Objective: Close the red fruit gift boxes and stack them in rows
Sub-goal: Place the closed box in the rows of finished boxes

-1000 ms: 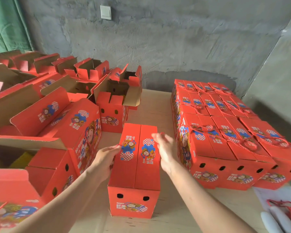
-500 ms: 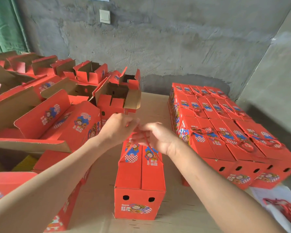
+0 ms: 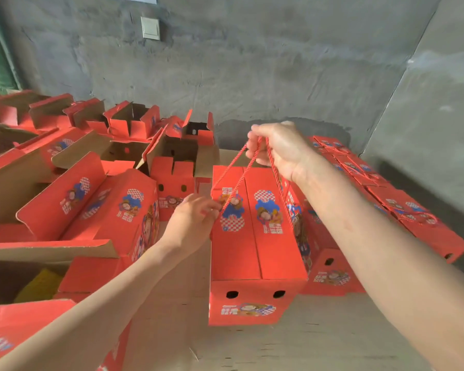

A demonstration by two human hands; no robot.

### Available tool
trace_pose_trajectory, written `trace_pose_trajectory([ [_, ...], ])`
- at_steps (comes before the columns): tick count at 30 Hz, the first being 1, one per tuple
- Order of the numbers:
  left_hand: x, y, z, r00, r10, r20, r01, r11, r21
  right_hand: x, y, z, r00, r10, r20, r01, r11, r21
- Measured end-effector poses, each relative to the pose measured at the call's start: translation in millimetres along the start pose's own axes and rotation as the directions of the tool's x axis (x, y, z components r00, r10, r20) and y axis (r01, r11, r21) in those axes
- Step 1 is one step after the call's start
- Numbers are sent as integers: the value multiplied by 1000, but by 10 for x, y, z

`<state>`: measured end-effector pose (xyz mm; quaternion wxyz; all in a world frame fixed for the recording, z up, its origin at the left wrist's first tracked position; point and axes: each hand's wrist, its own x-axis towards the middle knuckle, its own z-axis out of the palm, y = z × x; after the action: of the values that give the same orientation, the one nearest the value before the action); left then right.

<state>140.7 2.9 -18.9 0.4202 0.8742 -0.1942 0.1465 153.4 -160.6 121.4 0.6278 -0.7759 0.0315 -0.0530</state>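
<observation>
A closed red gift box (image 3: 255, 245) hangs in the middle of the view, lifted off the wooden table (image 3: 319, 341). My right hand (image 3: 280, 148) grips its red rope handles (image 3: 241, 175) above the box's far end. Lower down, my left hand (image 3: 192, 219) touches the box's left top edge, fingers by the rope's lower end. Behind my right arm lies the stacked block of closed red boxes (image 3: 415, 218), partly hidden.
Several open red boxes (image 3: 91, 194) with raised flaps crowd the left side of the table, one holding yellow contents (image 3: 39, 286). A grey concrete wall (image 3: 252, 70) closes the back and right. Bare table surface lies in front.
My right hand rose with the rope handles and the box came up off the table, shifted right. My left hand dropped from the ropes to the box's left edge.
</observation>
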Motion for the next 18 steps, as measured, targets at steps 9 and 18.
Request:
trace_pose_trajectory([
  [9, 58, -93, 390, 897, -28, 441, -49, 985, 163, 408, 306, -8, 952, 172, -253, -214, 965, -150],
  [18, 396, -377, 904, 796, -133, 591, -23, 968, 249, 533, 658, -182, 935, 116, -334, -251, 884, -394],
])
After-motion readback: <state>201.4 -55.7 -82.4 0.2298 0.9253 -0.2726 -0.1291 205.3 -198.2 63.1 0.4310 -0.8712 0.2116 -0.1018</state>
